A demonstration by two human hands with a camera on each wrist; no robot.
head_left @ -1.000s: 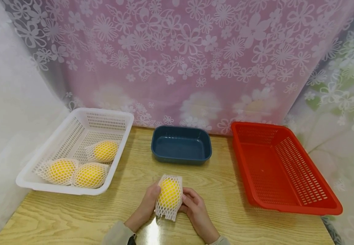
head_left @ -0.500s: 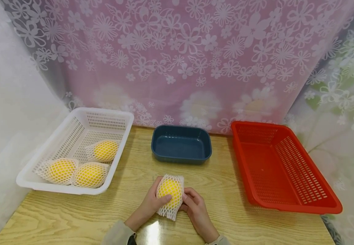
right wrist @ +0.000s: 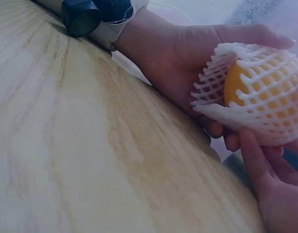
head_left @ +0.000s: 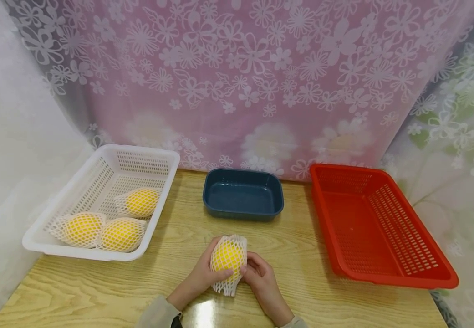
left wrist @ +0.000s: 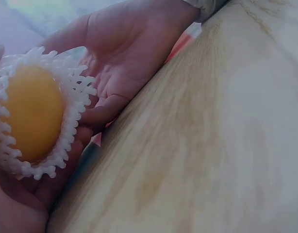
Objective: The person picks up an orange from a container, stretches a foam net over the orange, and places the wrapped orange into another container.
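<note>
A yellow oval fruit (head_left: 227, 255) in a white foam net sleeve (head_left: 225, 288) is held over the table near its front. My left hand (head_left: 201, 273) grips it from the left, thumb across the front of the net. From the right, my right hand (head_left: 263, 284) pinches the side of the net, thumb in front and curled fingers behind. The left wrist view looks into the sleeve's open end, where the bare yellow skin (left wrist: 35, 111) shows. Fingers of both hands lie under the fruit in the right wrist view.
A white basket (head_left: 167, 191) at left holds three more yellow fruits in foam nets (head_left: 141, 202). Behind the hands stands a dark blue tray (head_left: 242, 214). A red basket (head_left: 335, 255) is at right on the wooden table (head_left: 294, 237), with a floral curtain (head_left: 237, 91) behind.
My left thumb has come from the fruit's left side round to its front and slid slightly lower. The fruit has shifted a little to the right; my right thumb has moved slightly down the net.
</note>
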